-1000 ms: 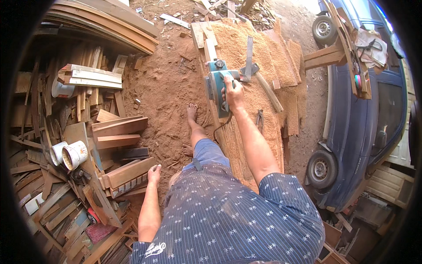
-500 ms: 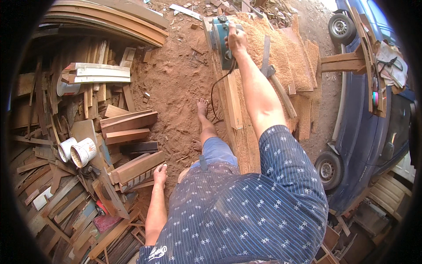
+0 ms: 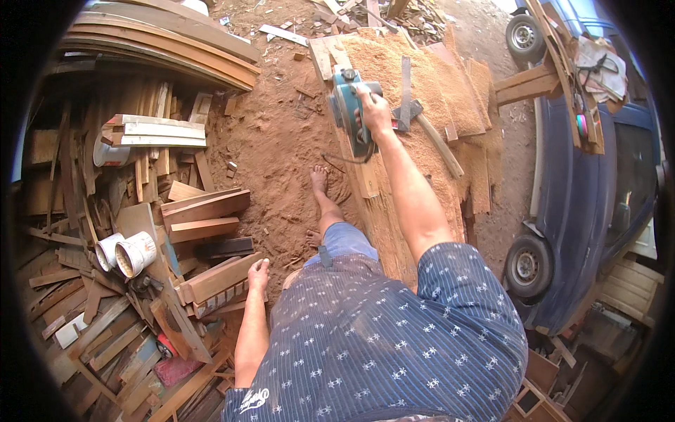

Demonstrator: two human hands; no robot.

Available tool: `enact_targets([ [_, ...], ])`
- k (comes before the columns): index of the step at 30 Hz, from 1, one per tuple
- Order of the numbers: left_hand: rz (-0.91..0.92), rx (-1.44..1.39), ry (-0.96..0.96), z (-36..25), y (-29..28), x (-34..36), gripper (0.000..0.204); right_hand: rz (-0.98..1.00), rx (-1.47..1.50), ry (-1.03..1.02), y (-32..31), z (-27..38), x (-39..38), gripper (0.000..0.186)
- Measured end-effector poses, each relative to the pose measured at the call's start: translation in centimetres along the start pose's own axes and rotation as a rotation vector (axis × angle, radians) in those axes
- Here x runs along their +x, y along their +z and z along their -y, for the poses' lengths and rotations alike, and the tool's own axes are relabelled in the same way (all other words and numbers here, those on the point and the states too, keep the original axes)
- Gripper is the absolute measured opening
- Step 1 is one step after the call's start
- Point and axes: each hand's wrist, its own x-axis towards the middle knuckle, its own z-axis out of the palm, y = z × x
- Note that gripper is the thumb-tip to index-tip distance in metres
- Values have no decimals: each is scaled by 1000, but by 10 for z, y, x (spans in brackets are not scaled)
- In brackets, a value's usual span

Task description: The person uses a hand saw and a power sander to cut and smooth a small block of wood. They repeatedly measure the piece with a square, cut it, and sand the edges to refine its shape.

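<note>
My right hand (image 3: 373,112) is closed round the handle of a teal electric planer (image 3: 348,116). The planer rests on a long wooden board (image 3: 368,184), whose pale bare end (image 3: 325,56) shows beyond the tool. This board lies along the left side of a workbench (image 3: 394,239). A dark cord (image 3: 334,160) loops down from the planer's rear. At my left side, my left hand (image 3: 258,276) hangs empty with its fingers loosely bent, close to a stack of brown boards (image 3: 221,278).
Wood shavings (image 3: 422,84) cover the bench, where a hammer-like tool with a wooden handle (image 3: 439,144) lies. Stacked timber (image 3: 162,35), offcuts (image 3: 105,352) and white buckets (image 3: 135,254) fill the left. A blue vehicle (image 3: 576,211) stands at the right.
My right hand has drawn the planer back toward me along the board, uncovering the board's far end. My left hand stays at my side. The view has shifted slightly.
</note>
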Motion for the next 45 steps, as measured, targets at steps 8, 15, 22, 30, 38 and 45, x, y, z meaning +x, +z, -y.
enact_targets([
  [8, 40, 83, -57, 34, 2, -8, 53, 39, -9, 37, -62, -63, -160, 46],
  [15, 44, 137, -59, 46, -5, -14, 53, 14, 70, 127, -102, -100, -265, 41],
  [22, 22, 88, 27, 42, 0, -12, 52, -115, 31, 94, -138, -116, -350, 42],
  [30, 77, 155, -8, 77, 5, 0, 51, -223, -450, 76, -240, -265, -433, 46],
  [38, 61, 38, -89, 61, 6, -6, 54, -436, -733, 176, -251, -266, -404, 48],
  [45, 113, -130, 125, -39, 17, -19, 58, -250, -736, -204, -102, -174, -204, 75],
])
